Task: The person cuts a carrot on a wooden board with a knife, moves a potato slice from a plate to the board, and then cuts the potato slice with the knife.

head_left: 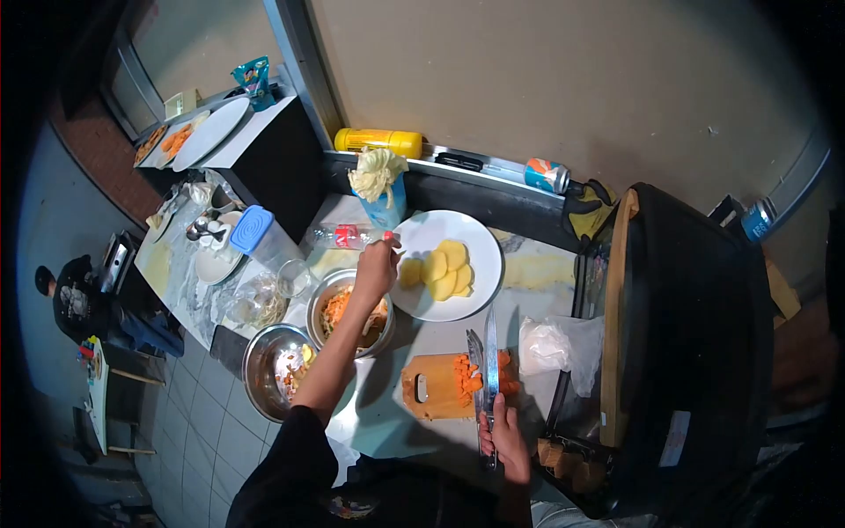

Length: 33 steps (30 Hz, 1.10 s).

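My left hand (377, 271) is stretched out over the left rim of a white plate (484, 286), fingers curled together. Whatever its fingertips hold, if anything, is hidden. Several yellow potato slices (451, 267) lie on that plate, one close by the hand. A plastic bottle (336, 236) with a red label lies just past my fingers. My right hand (505, 437) is closed round a knife (492, 356), its blade pointing away over a wooden cutting board (433, 400). Beside it is a second, darker blade (476, 356). Diced carrot (467, 377) sits on the board around both blades.
Left of the board stand a steel bowl (255, 374) with scraps and another bowl (387, 339) of shredded vegetables. A bag of white powder (544, 345) lies right of the board, before a large black appliance (691, 352). A blue-lidded container (264, 238) stands farther left. Another person (84, 299) is in the background.
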Motion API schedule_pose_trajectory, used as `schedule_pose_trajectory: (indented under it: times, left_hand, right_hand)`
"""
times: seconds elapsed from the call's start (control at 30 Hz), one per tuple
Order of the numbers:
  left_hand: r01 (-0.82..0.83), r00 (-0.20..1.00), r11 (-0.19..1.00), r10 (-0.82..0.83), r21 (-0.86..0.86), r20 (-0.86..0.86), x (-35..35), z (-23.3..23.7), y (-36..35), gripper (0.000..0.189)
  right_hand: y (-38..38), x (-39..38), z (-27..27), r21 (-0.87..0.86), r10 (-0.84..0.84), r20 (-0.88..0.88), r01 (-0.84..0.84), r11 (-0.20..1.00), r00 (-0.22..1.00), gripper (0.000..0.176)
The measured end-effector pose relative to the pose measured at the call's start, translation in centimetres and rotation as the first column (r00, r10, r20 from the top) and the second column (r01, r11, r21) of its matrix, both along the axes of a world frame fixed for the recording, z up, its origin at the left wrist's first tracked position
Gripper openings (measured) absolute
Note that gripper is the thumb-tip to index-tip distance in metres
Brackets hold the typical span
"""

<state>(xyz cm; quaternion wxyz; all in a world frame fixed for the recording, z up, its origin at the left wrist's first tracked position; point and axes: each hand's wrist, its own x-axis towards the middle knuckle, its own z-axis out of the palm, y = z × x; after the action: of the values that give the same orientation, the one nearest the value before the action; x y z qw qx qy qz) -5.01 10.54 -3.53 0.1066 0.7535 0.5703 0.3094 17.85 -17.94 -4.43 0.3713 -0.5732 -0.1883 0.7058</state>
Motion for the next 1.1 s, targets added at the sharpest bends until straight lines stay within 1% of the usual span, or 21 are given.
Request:
schedule_pose_trajectory:
  times: [0.03,0.1,0.13,0.17,0.23,0.27,0.33,0.37,0.43,0.47,0.53,0.57,0.6,0.63,0.67,0.7,0.77,0.8,0.83,0.9,1.1]
  left_hand:
    - [0.01,1.0,1.0,-0.01,0.004,0.004,-0.2,-1.2,1.0,0.021]
    - [-0.034,0.972,0.998,0.019,-0.06,-0.236,-0.7,-3.6,2.7,0.013]
    - [-0.052,0.96,0.999,0.047,-0.01,-0.277,-0.6,-4.1,3.2,0.009]
    - [-0.042,0.96,0.999,0.038,-0.006,-0.277,-0.6,-4.6,3.6,0.009]
    - [-0.113,0.936,0.994,0.109,0.005,-0.335,-0.2,-4.4,3.4,0.013]
    - [-0.103,0.937,0.995,0.098,0.003,-0.335,-0.1,-4.2,3.3,0.013]
    - [-0.061,0.945,0.988,0.01,-0.145,-0.326,-0.5,-4.1,3.3,0.016]
    - [-0.055,0.946,0.988,0.004,-0.148,-0.325,-0.5,-4.1,3.4,0.016]
    - [-0.1,0.919,0.99,0.052,-0.103,-0.39,-0.6,-4.0,3.5,0.025]
    - [-0.099,0.92,0.99,0.051,-0.104,-0.389,-0.7,-3.9,3.6,0.025]
    - [0.037,0.966,0.986,-0.077,-0.161,-0.249,-0.4,-2.7,3.1,0.043]
    - [0.033,0.966,0.986,-0.073,-0.162,-0.246,-0.1,-2.1,2.9,0.043]
    - [0.155,0.967,0.936,-0.209,-0.317,-0.145,0.4,-1.5,2.7,0.054]
    - [0.28,0.945,0.848,-0.325,-0.451,-0.023,0.9,-1.1,2.5,0.066]
    - [0.32,0.881,0.84,-0.434,-0.438,-0.19,1.4,-1.0,2.3,0.079]
    - [0.317,0.883,0.841,-0.43,-0.438,-0.187,2.0,-1.2,2.1,0.079]
    - [0.295,0.87,0.862,-0.42,-0.412,-0.258,2.8,-2.3,1.7,0.082]
    - [0.28,0.845,0.879,-0.417,-0.387,-0.335,3.2,-3.0,1.9,0.081]
    - [0.282,0.845,0.876,-0.42,-0.391,-0.33,3.4,-3.6,2.0,0.081]
    - [0.196,0.852,0.877,-0.374,-0.44,-0.366,4.3,-3.8,2.2,0.086]
    - [0.194,0.837,0.857,-0.399,-0.477,-0.375,4.9,-2.4,2.5,0.089]
  right_hand:
    - [-0.1,0.1,0.1,-0.003,-0.003,-0.007,0.003,1.0,1.0,0.059]
    - [-0.5,0.3,0.0,-0.008,-0.021,-0.009,0.021,1.0,1.0,0.059]
    - [-0.6,0.3,-0.1,-0.015,-0.025,-0.013,0.025,1.0,1.0,0.059]
    - [-0.7,0.3,-0.1,-0.011,-0.035,-0.013,0.035,0.999,0.999,0.059]
    - [-1.1,0.2,0.1,-0.051,-0.03,0.018,0.031,0.998,0.999,0.059]
    - [-1.2,0.1,0.1,-0.053,-0.041,0.017,0.041,0.998,0.999,0.059]
    - [-1.3,-0.1,0.2,-0.033,-0.061,0.012,0.061,0.998,0.998,0.058]
    - [-1.3,-0.1,0.2,-0.036,-0.067,0.013,0.067,0.997,0.998,0.058]
    - [-1.4,-0.1,0.2,-0.01,-0.054,-0.004,0.054,0.998,0.999,0.058]
    - [-1.3,-0.2,0.4,-0.011,-0.055,-0.004,0.055,0.998,0.998,0.058]
    - [-1.1,-0.4,0.9,-0.062,-0.064,0.032,0.066,0.996,0.997,0.058]
    - [-1.1,-0.4,0.7,-0.063,-0.06,0.034,0.062,0.996,0.998,0.058]
    - [-1.1,-0.4,0.2,-0.063,-0.066,0.028,0.068,0.996,0.997,0.058]
    - [-1.1,-0.4,0.0,-0.063,-0.072,0.022,0.073,0.995,0.997,0.058]
    - [-1.0,-0.5,0.0,-0.063,-0.066,0.025,0.068,0.996,0.997,0.058]
    - [-1.0,-0.5,0.1,-0.061,-0.06,0.028,0.062,0.996,0.998,0.058]
    - [-1.0,-0.6,0.3,-0.065,-0.054,0.037,0.056,0.996,0.998,0.058]
    - [-1.0,-0.7,0.4,-0.044,-0.055,0.046,0.057,0.997,0.997,0.058]
    - [-1.0,-0.7,0.6,-0.025,-0.057,0.055,0.059,0.998,0.997,0.057]
    - [-1.1,-0.7,0.8,-0.038,-0.053,0.055,0.055,0.998,0.997,0.057]
    - [-2.2,-1.0,0.5,-0.007,0.002,0.052,-0.001,1.0,0.999,0.056]
